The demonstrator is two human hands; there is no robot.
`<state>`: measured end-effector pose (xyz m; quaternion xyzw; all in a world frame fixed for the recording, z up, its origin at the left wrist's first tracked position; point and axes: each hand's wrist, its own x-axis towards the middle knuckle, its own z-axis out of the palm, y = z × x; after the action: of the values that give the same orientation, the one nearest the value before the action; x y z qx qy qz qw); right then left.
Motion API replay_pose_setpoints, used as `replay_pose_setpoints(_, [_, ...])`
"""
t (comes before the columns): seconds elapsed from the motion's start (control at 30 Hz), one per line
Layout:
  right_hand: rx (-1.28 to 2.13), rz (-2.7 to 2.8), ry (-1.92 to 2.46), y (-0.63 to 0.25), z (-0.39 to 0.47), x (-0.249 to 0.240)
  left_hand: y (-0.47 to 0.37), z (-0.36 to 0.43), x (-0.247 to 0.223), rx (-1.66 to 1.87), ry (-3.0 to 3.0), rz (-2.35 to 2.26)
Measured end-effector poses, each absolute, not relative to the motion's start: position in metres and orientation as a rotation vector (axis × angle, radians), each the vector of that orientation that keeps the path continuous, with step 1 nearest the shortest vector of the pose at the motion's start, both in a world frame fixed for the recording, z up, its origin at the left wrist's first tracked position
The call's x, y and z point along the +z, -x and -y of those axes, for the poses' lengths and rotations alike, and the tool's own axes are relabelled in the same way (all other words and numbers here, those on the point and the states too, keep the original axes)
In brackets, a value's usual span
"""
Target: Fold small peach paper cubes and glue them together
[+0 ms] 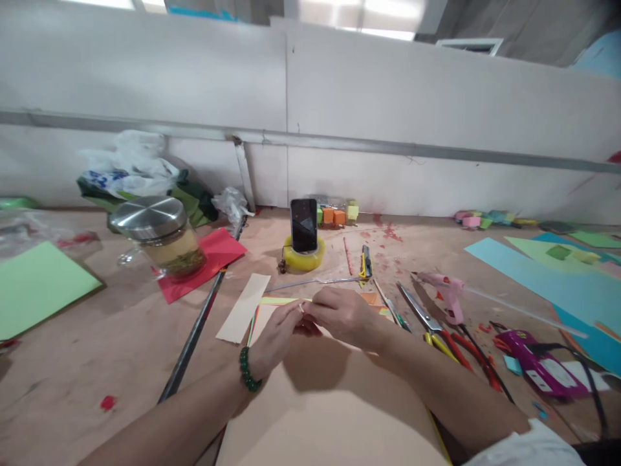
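Note:
My left hand (pixel 277 336), with a green bead bracelet (pixel 249 370) at its wrist, meets my right hand (pixel 343 318) over a stack of peach paper (pixel 334 414). Both hands are closed, their fingertips together around a small pale piece of paper (pixel 301 309). Most of that piece is hidden by the fingers, so its shape cannot be made out. Coloured sheet edges peek out at the stack's far side. A cream paper strip (pixel 243 308) lies just left of my left hand. Beyond the hands are a thin metal rod (pixel 310 282) and a yellow utility knife (pixel 365 261).
A phone (pixel 304 225) stands in a yellow holder. At left is a glass tea jar (pixel 167 239) on red paper (pixel 228 249). On the right lie scissors (pixel 427 317), a pink glue gun (pixel 451 298), a purple device (pixel 538 366) and blue paper (pixel 528 278).

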<state>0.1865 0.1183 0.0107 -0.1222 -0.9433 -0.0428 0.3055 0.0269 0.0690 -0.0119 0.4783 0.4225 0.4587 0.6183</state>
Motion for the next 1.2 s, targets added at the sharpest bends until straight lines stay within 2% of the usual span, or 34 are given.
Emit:
replay_pose_setpoints(0.13, [-0.145, 2.509, 0.306, -0.186, -0.121, 0.013, -0.023, -0.072, -0.012, 1.093, -1.039, -0.856])
replay_pose_setpoints(0.33, [0.430, 2.303, 0.453, -0.190, -0.125, 0.012, -0.024, -0.070, -0.015, 1.078, -1.338, -0.950])
replay_pose_setpoints(0.4, [0.485, 2.268, 0.526, -0.189, -0.124, 0.011, -0.025, -0.069, -0.016, 1.092, -1.443, -1.012])
replay_pose_setpoints(0.6, [0.127, 2.416, 0.474, -0.187, -0.119, 0.008, -0.026, -0.069, -0.015, 1.121, -1.487, -1.111])
replay_pose_setpoints(0.87, [-0.326, 2.434, 0.384, -0.184, -0.119, 0.006, -0.027, -0.071, -0.016, 1.156, -1.348, -1.001])
replay_pose_setpoints(1.2, [-0.151, 2.446, 0.499, -0.187, -0.124, -0.004, -0.030, -0.071, -0.019, 1.144, -1.275, -0.970])
